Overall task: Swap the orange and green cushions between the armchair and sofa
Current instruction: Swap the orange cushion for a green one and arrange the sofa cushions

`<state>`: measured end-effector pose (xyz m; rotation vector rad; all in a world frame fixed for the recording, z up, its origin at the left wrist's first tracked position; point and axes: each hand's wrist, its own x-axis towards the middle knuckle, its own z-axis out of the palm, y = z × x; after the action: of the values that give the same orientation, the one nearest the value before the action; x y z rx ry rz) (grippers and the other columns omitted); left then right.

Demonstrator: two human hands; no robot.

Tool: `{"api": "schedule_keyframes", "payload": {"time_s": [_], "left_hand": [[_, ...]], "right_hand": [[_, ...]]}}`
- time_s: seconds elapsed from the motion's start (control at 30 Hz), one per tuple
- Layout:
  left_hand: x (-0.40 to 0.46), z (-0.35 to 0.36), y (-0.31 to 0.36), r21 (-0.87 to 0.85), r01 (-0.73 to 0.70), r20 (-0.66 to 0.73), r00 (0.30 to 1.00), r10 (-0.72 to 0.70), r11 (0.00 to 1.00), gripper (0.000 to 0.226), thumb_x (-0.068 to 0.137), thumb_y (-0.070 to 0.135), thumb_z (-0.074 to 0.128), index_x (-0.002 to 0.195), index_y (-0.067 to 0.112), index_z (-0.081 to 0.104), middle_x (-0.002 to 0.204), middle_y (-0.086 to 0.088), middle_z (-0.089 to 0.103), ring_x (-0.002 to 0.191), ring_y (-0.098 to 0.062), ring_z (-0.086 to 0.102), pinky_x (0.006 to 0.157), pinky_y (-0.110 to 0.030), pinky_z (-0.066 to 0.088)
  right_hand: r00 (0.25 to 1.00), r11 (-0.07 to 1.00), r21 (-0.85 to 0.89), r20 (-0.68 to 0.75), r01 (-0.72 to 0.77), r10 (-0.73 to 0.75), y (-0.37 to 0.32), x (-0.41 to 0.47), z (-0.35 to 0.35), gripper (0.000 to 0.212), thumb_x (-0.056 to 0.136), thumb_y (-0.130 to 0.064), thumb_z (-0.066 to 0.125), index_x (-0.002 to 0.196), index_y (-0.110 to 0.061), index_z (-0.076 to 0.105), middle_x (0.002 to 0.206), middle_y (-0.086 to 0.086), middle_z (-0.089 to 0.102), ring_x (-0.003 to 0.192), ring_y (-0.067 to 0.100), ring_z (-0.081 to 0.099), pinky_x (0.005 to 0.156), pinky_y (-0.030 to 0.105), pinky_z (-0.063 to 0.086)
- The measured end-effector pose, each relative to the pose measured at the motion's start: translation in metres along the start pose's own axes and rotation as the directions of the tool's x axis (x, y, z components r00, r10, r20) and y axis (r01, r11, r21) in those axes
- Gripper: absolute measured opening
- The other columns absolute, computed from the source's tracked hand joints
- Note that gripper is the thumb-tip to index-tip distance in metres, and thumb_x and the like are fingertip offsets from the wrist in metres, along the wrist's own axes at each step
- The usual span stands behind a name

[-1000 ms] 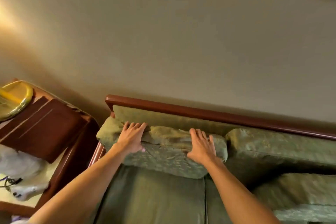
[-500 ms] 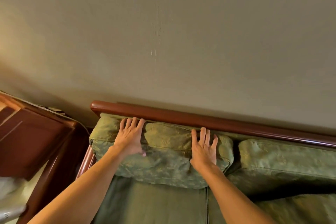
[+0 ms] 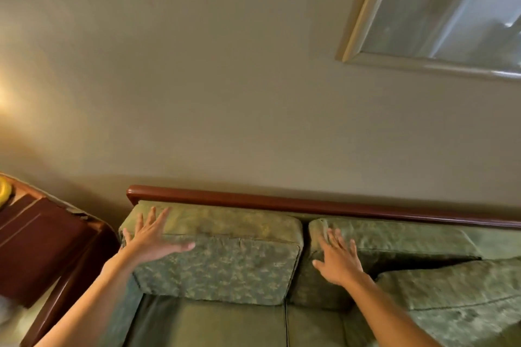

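Dark red-brown wooden side table point(image 3: 42, 245) at lower left edge. Left hand point(image 3: 150, 236), fingers spread, holds nothing, over left end of green patterned fabric back cushion point(image 3: 225, 259), lower centre on green sofa w/ red wood rail point(image 3: 282, 203). Right hand point(image 3: 337, 259), fingers splayed, empty, over second green back cushion point(image 3: 394, 236), lower right. Contact w/ cushions: can't tell.

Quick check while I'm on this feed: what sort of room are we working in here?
Most likely a living room or lounge, perhaps in a hotel. A green sofa with a wooden top rail stands against a plain wall, a dark wooden side table sits beside it, and a framed picture hangs above.
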<state>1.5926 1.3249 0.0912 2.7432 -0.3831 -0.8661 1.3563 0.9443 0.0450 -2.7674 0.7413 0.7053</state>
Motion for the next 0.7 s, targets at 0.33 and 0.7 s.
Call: {"api": "schedule_keyframes", "payload": {"time_s": [0.33,0.7], "left_hand": [[-0.13,0.119,0.204,-0.06,-0.315,-0.08,0.947,0.31,0.947,0.127,0.053,0.097,0.057,0.156,0.047,0.003,0.166,0.003,-0.009,0.152,-0.029,-0.012,0.116,-0.063,-0.011],[-0.179,0.158,0.369,-0.023,-0.513,0.013,0.858,0.514,0.858,0.118,0.058,0.091,0.061,0.156,0.044,0.014,0.168,0.0,0.002,0.153,-0.028,-0.005,0.119,-0.062,-0.007]], "right_hand": [[0.984,0.968,0.204,-0.13,0.15,-0.125,0.127,-0.097,-0.044,0.084,0.096,-0.055,0.051,0.158,-0.024,0.003,0.166,0.0,0.004,0.152,0.019,-0.005,0.121,0.049,0.009],[0.971,0.938,0.346,-0.226,0.005,0.079,0.267,-0.177,-0.055,0.083,0.09,-0.061,0.057,0.153,-0.016,0.026,0.155,0.005,0.037,0.141,0.024,0.036,0.113,0.048,0.031]]}}
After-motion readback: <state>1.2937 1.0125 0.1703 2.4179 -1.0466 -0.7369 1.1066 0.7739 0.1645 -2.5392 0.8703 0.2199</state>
